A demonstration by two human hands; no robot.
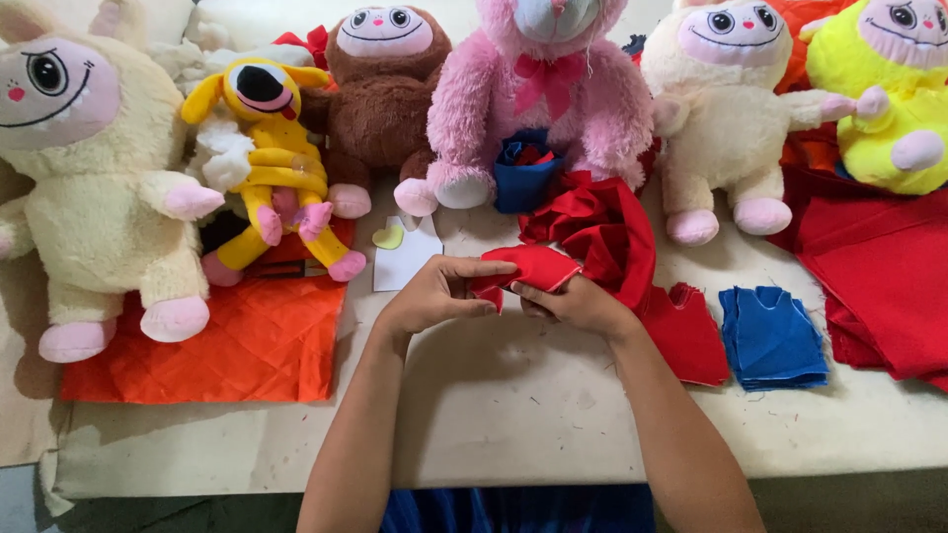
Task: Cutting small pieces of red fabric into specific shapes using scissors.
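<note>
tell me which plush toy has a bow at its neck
The pink plush bear in the middle of the row; it alone wears a pink bow.

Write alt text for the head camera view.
Two bare hands, left hand and right hand, hold a small red fabric piece over a pale table. Plush toys line the far edge, with a blue cloth stack at right.

Your forearms enter from bottom edge, bare, angling inward toward frame centre. Left hand [432, 294] palm down, fingers [486, 268] curled, pinching. Right hand [578, 304] just beside it, knuckles up, fingers tucked under, gripping. Both wrists straight, hands nearly touching.
</note>
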